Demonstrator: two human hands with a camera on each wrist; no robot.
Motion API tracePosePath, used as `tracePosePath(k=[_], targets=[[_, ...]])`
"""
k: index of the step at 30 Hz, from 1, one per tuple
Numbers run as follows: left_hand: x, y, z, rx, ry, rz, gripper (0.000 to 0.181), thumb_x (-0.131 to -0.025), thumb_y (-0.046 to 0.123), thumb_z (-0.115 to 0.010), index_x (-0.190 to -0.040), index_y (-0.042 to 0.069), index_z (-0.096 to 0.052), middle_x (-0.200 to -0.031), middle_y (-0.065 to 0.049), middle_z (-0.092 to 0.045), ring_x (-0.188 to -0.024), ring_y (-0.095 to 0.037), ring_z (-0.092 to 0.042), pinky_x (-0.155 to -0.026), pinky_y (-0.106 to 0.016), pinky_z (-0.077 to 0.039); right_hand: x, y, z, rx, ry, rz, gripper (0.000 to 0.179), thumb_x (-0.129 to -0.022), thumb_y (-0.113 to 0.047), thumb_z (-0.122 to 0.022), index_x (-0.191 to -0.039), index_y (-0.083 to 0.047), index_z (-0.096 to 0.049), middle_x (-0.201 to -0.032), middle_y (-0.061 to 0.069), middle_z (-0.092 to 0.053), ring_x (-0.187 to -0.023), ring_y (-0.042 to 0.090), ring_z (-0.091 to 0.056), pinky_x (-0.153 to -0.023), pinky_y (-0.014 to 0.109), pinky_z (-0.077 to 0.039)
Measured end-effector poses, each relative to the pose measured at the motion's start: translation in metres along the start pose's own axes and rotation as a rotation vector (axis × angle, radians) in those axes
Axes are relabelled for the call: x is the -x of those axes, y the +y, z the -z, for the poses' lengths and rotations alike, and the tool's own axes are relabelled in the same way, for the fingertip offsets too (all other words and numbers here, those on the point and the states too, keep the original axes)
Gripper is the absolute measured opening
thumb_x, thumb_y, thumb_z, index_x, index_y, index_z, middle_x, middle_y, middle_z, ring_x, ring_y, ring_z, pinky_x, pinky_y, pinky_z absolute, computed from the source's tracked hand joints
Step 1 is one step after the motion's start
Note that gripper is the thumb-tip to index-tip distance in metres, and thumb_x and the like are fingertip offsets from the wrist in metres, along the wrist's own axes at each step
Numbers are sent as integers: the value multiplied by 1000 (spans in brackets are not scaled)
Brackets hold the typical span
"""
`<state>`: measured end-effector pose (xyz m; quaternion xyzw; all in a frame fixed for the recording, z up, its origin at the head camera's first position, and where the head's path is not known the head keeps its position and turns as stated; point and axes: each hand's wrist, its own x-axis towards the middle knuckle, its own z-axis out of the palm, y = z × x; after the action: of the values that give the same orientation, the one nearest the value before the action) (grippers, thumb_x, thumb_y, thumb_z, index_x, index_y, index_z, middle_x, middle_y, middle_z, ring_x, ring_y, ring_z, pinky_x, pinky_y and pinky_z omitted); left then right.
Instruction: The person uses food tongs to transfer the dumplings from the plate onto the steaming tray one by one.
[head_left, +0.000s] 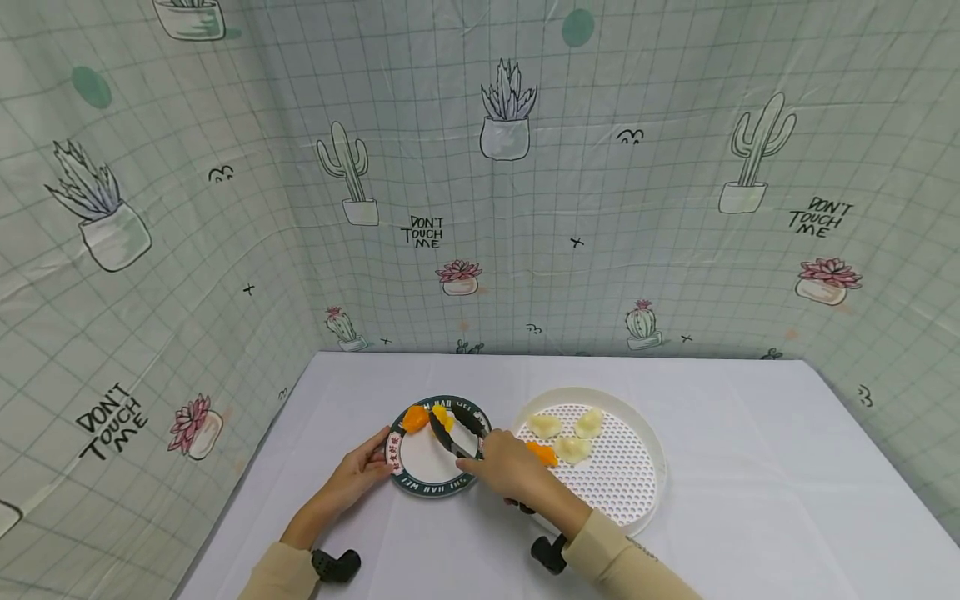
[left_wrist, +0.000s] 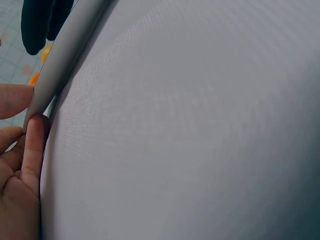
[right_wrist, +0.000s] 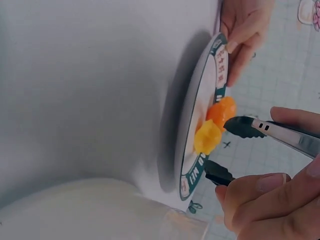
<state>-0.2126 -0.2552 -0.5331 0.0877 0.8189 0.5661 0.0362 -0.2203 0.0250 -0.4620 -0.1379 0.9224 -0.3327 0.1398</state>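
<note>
My left hand [head_left: 356,477] grips the left rim of a round plate [head_left: 423,460] with a dark green lettered border. In the left wrist view the thumb lies over the rim and a finger under it. My right hand [head_left: 517,471] holds metal tongs [right_wrist: 295,140] with black tips. The tips stand apart above the plate, near a yellow dumpling-like piece [right_wrist: 207,137]. An orange dumpling-like piece [head_left: 416,419] lies beside it on the plate.
Right of the plate, a round white perforated tray [head_left: 658,458] bears several pale yellow pieces [head_left: 572,450] and an orange piece [head_left: 542,453], partly behind my right hand. A white cloth covers the table [head_left: 750,467]. A patterned curtain [head_left: 570,192] hangs behind it.
</note>
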Motion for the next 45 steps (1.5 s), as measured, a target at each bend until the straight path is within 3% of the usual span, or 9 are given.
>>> tracePosePath(k=[5,13,18,25,31,36,41,45], targets=[[-1,-2,1,-12,-2,1,66,-96,-2,-58,-152,-12,-25,-150,-32,-34,-99,-15,-51,-82,-17,-46,-1,-1,-6,-7,15,-32,54,-91,-42,-70,-102,9,-56,-67,13,-55,-38,18,-50,-36,26,-39],[-2,-3,3,-9,-21,-23,66,-96,0,-58,-152,-12,-24,-145,-33,-38,-99,-13,-51,-82,-17,-46,-2,-4,-12,-7,26,-22,54,-92,-41,-70,-102,10,-56,-61,12,-55,-36,17,-49,-35,25,-38],[-1,-1,1,4,-22,-17,67,-96,-1,-59,-151,-12,-24,-143,-33,-40,-98,-14,-52,-81,-18,-47,0,-2,-15,-17,8,-21,52,-91,-42,-70,-94,8,-58,-57,11,-55,-36,16,-49,-35,25,-37],[-2,-2,0,-11,-13,6,68,-96,2,-60,-152,-11,-24,-136,-28,-47,-99,-14,-50,-81,-18,-46,-2,1,-17,-38,-2,-28,57,-92,-43,-69,-104,12,-59,-63,12,-56,-39,17,-51,-37,26,-39],[-2,-1,-1,-4,-12,12,68,-96,2,-59,-153,-10,-24,-139,-29,-45,-98,-14,-50,-80,-17,-46,-2,3,-19,-45,-6,-31,53,-92,-42,-68,-98,10,-59,-61,12,-56,-39,17,-51,-36,26,-38],[-2,-2,-1,-5,-11,17,68,-96,2,-60,-153,-10,-24,-130,-26,-51,-97,-15,-50,-80,-17,-46,-2,6,-19,-59,-20,-26,50,-93,-43,-68,-95,7,-59,-60,11,-57,-38,17,-52,-36,25,-38],[0,-3,-1,-3,-8,15,68,-96,2,-59,-153,-10,-24,-138,-28,-46,-98,-14,-51,-80,-18,-47,-2,8,-19,-75,-21,-21,50,-94,-43,-67,-95,6,-59,-58,12,-58,-38,17,-52,-36,25,-38],[-2,-3,0,3,3,15,68,-95,0,-60,-153,-9,-25,-146,-30,-39,-97,-13,-51,-80,-17,-46,-1,10,-18,-83,-7,-3,56,-94,-44,-66,-106,10,-59,-62,12,-57,-39,18,-54,-37,26,-40]])
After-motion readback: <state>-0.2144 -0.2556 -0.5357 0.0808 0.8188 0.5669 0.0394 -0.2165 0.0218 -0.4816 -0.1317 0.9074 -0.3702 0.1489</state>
